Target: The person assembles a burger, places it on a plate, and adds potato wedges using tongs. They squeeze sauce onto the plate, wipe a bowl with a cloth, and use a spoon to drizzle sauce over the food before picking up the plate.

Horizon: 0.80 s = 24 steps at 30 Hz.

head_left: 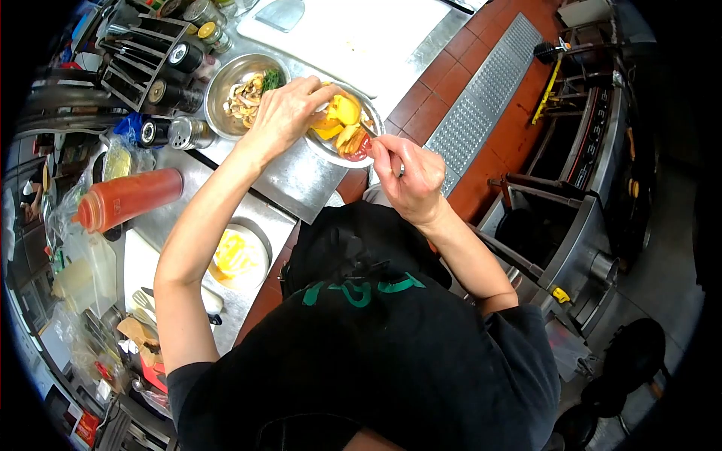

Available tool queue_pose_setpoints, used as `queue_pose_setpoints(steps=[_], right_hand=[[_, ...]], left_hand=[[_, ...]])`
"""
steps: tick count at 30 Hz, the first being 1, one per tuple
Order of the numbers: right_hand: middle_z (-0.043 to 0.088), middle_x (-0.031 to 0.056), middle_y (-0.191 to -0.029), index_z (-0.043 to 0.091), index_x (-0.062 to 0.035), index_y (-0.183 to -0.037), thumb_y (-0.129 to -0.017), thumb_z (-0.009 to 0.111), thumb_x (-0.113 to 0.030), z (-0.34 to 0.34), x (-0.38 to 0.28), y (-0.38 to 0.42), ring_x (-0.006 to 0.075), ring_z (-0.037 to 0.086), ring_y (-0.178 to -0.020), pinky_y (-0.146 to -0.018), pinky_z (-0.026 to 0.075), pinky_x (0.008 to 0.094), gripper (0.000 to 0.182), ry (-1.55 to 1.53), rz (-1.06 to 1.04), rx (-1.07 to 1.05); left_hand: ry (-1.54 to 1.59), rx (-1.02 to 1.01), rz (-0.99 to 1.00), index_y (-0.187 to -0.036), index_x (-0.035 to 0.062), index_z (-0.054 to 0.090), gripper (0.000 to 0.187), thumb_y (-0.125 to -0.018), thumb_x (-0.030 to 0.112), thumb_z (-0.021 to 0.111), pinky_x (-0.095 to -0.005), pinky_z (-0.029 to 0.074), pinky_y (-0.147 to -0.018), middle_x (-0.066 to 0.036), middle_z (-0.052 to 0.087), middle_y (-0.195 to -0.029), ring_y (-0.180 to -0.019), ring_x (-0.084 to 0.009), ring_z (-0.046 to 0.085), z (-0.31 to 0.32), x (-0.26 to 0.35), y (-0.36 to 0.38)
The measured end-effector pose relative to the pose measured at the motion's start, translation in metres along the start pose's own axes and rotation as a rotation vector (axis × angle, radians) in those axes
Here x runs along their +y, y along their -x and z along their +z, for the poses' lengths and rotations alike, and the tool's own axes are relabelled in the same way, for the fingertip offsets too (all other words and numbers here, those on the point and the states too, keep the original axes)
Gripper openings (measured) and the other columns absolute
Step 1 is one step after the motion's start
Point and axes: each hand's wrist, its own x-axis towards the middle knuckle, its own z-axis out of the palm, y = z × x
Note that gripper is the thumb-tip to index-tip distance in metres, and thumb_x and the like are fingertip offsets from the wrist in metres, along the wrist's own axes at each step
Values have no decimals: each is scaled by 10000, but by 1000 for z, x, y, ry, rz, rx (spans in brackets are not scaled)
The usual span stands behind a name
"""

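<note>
My left hand (289,113) curls over the near-left rim of a metal bowl (329,155), its fingertips right at the yellow food. In that bowl lie glossy yellow pieces (344,110), browner chunks and a patch of red sauce (359,149). From the right side, my right hand (410,177) is closed around a thin utensil (368,131) whose tip goes down among the food; its head is hidden. Just left of my left hand stands a second metal bowl (213,94) with sliced mushrooms (244,101) and chopped greens (271,79).
A white cutting board (361,34) lies beyond the bowls. On the left are a red squeeze bottle (131,199), shakers (188,133) and a black rack (143,64). A bowl with yellow residue (239,255) sits below my left forearm. Cooking equipment (556,225) stands right, across red floor tiles.
</note>
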Motion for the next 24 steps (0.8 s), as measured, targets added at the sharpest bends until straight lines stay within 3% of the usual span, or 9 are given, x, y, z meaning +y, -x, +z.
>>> queue_pose_setpoints(steps=[13,24], right_hand=[[662,132,-794,621,24,-962,-823,633,-7,6,17,-12,193,653,-636,-541,501,261,144,-16,-32,3],[675,130,-818,630,22,-958,-828,629,-20,4,27,-19,210,673,-683,-570,521,269,136,-45,-16,-34]], left_hand=[[-46,-22,18,-1102,109,586,434,-681,94,692,-342,504,-670,-56,564,-887,-834,-227,603,1,-1,3],[-78,-3,27,-1121,111,582,443,-689,100,680,-347,503,-678,-67,577,-924,-850,-233,603,4,-1,4]])
